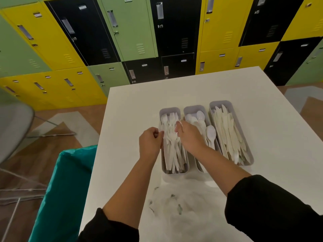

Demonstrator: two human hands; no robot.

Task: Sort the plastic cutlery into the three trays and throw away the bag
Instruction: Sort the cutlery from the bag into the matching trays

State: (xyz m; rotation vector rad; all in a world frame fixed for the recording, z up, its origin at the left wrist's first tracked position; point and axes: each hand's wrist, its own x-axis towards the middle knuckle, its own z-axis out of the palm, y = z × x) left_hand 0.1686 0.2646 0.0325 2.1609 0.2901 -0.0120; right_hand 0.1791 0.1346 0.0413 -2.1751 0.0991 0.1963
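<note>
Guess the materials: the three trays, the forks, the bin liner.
Trays: pale grey, matte, rounded corners, thin walls; likely moulded plastic.
Forks: white, slightly translucent, faint sheen on the tines; thin plastic, matching the task line.
Bin liner: teal, creased, draped over the rim with soft highlights; looks like thin plastic film, though a woven sheet can't be ruled out at this blur.
</note>
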